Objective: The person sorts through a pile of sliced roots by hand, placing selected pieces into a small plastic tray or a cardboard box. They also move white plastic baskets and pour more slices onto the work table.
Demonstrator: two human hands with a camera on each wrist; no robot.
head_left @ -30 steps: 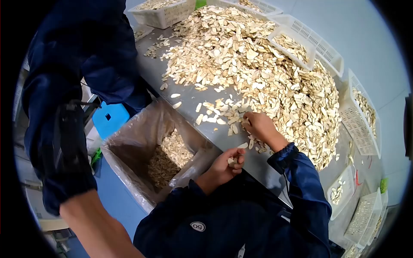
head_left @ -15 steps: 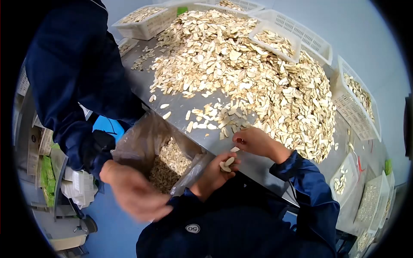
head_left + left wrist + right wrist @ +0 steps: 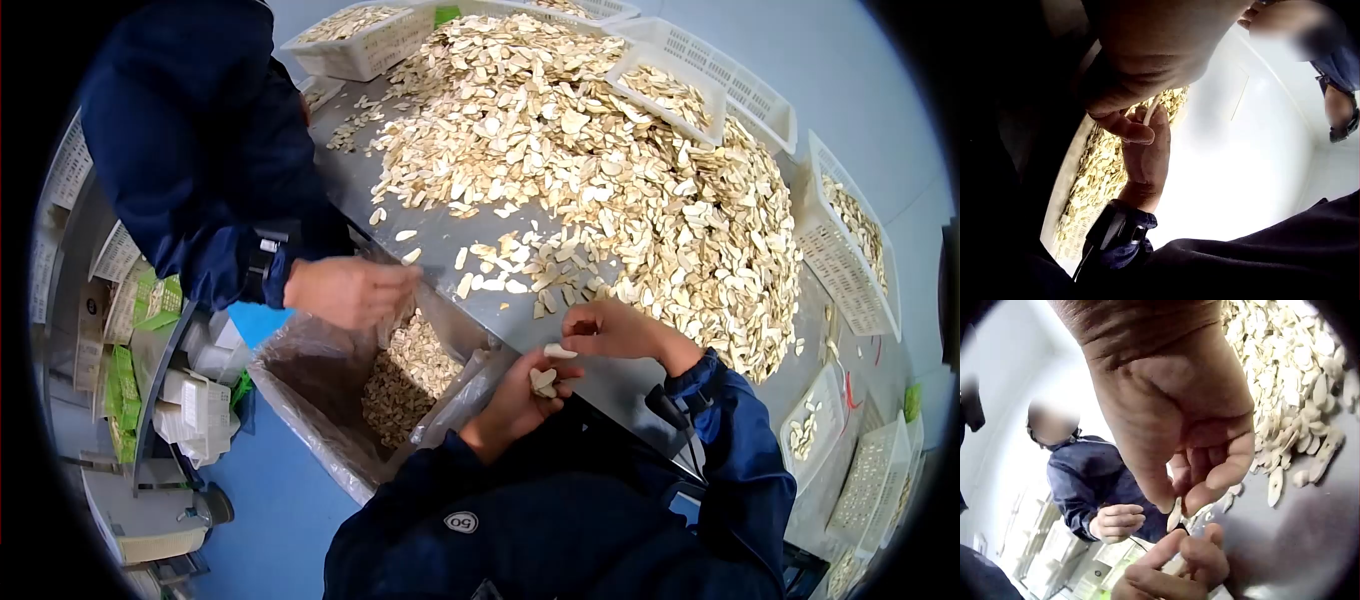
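Observation:
My left hand [image 3: 515,405] is held palm up by the table's near edge, its curled fingers gripping a few pale dried slices [image 3: 543,382]. Just above it my right hand [image 3: 620,332] pinches one slice [image 3: 1175,514] between thumb and fingertips, as the right wrist view shows. That slice hangs right at the left fingertips. A large heap of the same slices [image 3: 560,130] covers the table behind the hands, with loose ones [image 3: 490,270] scattered at its near side. In the left wrist view my left hand [image 3: 1154,50] is dark and close to the camera.
A plastic-lined box [image 3: 310,420] partly filled with slices [image 3: 405,385] stands below the table edge. Another person's hand [image 3: 350,290] is over it. White baskets [image 3: 845,270] of slices ring the heap, and a shallow tray [image 3: 815,420] lies at right.
My right hand has come from the heap's edge to my left hand with a slice. The other person's arm has swung from hanging low at left to over the box.

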